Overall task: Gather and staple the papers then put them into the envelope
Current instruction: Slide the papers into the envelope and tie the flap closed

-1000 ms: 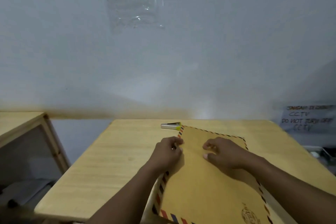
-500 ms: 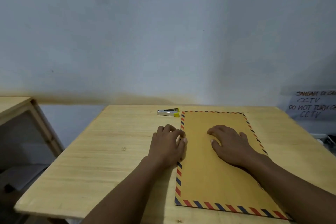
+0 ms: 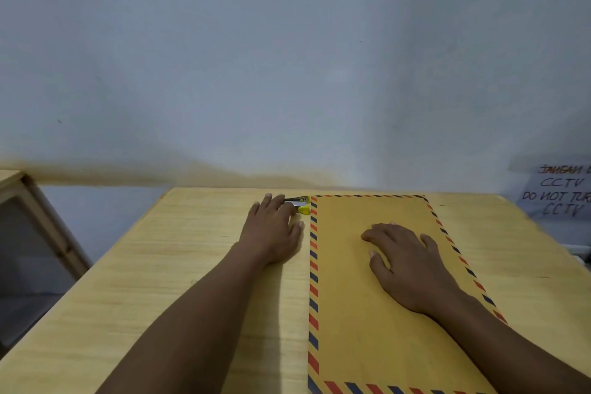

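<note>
No papers show, seemingly already inside the envelope (image 3: pixel 367 313) under the flat right hand (image 3: pixel 412 265); left hand (image 3: pixel 271 230), fingers straight, rests at the stapler (image 3: pixel 302 204) ahead.

Envelope (image 3: pixel 367 297) is noted as mustard-brown, edged with a border of slanted red and dark-blue stripes. Stapler (image 3: pixel 302 204) is recorded as silver with a yellow end, and the table (image 3: pixel 192 249) as pale yellow wood, finely grained. Wall (image 3: pixel 287 73) is logged pale blue-grey, with a brownish-yellow stain banded along its base.
</note>
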Action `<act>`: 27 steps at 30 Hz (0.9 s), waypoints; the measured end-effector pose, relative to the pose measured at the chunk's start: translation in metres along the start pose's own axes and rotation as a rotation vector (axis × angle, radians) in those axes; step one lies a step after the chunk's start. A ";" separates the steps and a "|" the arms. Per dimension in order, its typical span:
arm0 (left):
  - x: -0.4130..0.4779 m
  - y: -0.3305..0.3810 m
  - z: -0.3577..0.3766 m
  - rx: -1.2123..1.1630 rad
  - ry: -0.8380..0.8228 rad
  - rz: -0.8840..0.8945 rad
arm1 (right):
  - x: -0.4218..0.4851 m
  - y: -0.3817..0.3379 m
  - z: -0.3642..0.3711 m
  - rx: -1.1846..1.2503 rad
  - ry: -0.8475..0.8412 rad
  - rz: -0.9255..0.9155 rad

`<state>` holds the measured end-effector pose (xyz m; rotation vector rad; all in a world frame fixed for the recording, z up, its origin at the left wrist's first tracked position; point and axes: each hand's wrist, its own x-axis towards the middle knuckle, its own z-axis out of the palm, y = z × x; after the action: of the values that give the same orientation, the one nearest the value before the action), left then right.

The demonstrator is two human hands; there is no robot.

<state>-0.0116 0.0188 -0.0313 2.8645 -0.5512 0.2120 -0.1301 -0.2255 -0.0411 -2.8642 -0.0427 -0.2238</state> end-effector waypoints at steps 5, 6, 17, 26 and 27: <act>-0.008 0.005 -0.006 0.009 0.113 -0.021 | 0.003 -0.001 0.001 0.005 0.012 0.002; -0.011 0.005 -0.008 0.012 0.116 -0.035 | 0.003 -0.002 0.000 0.005 0.013 0.003; -0.059 0.002 -0.025 -0.240 0.206 -0.175 | 0.004 -0.008 -0.008 -0.022 -0.011 0.008; -0.113 0.015 -0.024 -0.234 0.405 -0.220 | -0.024 -0.037 -0.012 0.006 -0.022 0.025; -0.118 0.018 -0.023 -0.235 0.406 -0.219 | -0.028 -0.038 -0.009 0.005 -0.018 0.019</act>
<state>-0.1288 0.0490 -0.0270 2.5277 -0.1688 0.6261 -0.1611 -0.1917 -0.0268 -2.8601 -0.0200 -0.1933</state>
